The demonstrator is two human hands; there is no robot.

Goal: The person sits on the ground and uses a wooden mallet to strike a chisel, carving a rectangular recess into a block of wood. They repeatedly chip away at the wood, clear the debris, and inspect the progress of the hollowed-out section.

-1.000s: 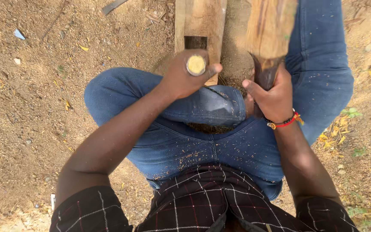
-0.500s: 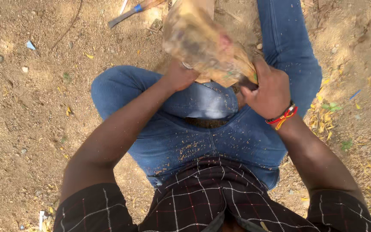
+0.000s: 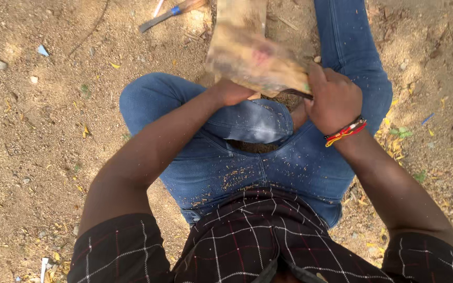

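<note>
Right hand (image 3: 334,99), wearing a red and yellow thread band, is clamped on the handle of a wooden mallet (image 3: 255,60), whose head is motion-blurred over the lap. Left hand (image 3: 231,92) lies partly hidden under that blur; whether it grips anything cannot be told. Behind, a wooden plank (image 3: 241,15) runs out of view, and a blue-collared chisel (image 3: 170,12) lies on the dirt ground (image 3: 43,120).

Your right hand (image 3: 335,99) grips the handle end of the wooden mallet (image 3: 255,60), whose head lies blurred just above your left hand (image 3: 231,93) — both hands over your folded legs (image 3: 247,157). A wooden plank (image 3: 242,13) lies ahead of them on the dirt ground (image 3: 37,131). A chisel (image 3: 171,13) lies farther ahead — to the left.
</note>
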